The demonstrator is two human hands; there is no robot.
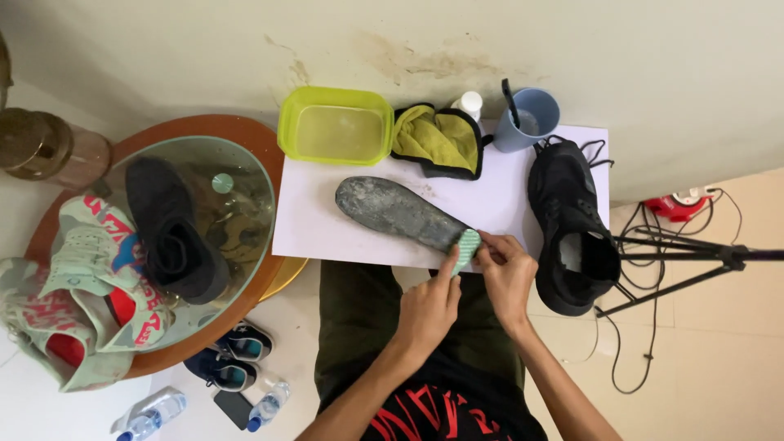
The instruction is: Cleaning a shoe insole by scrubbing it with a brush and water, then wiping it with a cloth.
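A: Log, head cam. Landmark = white board across the lap. Insole lies flat on it, toe end toward the far left, heel end at the near edge by the hands.

B: Why there?

A: My read: near edge keeps the heel within reach w/o leaning, and the board gives a flat backing. Left hand is closed round the lower part of a small green-and-white brush, thumb up along it, brush tipped onto the insole heel. Right hand is curled, fingertips pinching the heel edge next to the brush. Looks like it's pinning the insole so it won't slide, but that's a judgement.

B: Arm pose?

A: Both forearms come up from the bottom of view and converge at the board's near edge. Left wrist about straight, right wrist bent inward. Can't tell how hard either hand presses.

B: Rest of the layout?

A: Black shoe on the board's right end, opening toward me. Green tub at the far left corner, yellow cloth at the far edge, blue cup far right w/ a dark stick in it. Supplies sit along the far edge, prob. to keep the work zone open. Left of the board, a round glass table carries another black shoe.
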